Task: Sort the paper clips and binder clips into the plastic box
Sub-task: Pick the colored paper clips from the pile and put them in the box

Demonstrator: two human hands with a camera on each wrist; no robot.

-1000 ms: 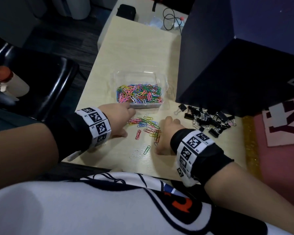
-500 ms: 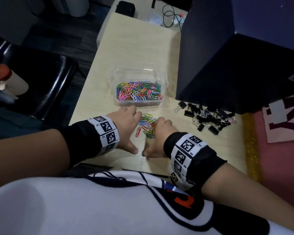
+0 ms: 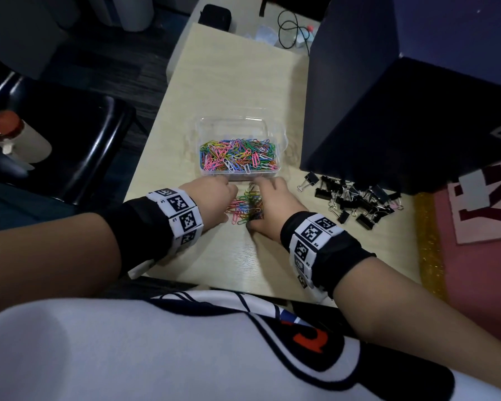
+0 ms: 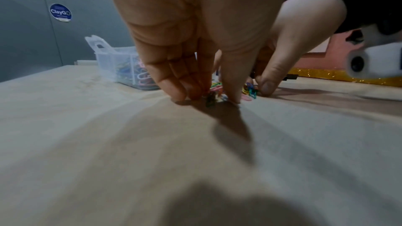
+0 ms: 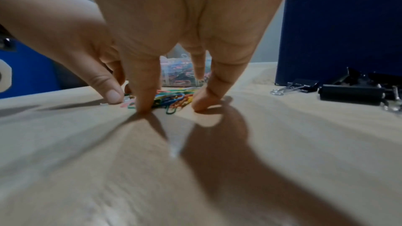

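Observation:
A clear plastic box holding many coloured paper clips stands mid-table, also visible as the box in the left wrist view. Just in front of it lies a small loose pile of paper clips, squeezed between my two hands. My left hand points its fingers down and pinches clips between fingers and thumb. My right hand stands on its fingertips, thumb and fingers straddling the pile. A heap of black binder clips lies to the right, untouched.
A tall dark blue box stands close behind the binder clips and right of the plastic box. The pale table ends at a drop on the left, above a black chair. A pink board borders the right.
Both hands have slid forward and closed in on each other, sweeping the scattered paper clips into one tight pile near the box. Their fingers now stand over that pile.

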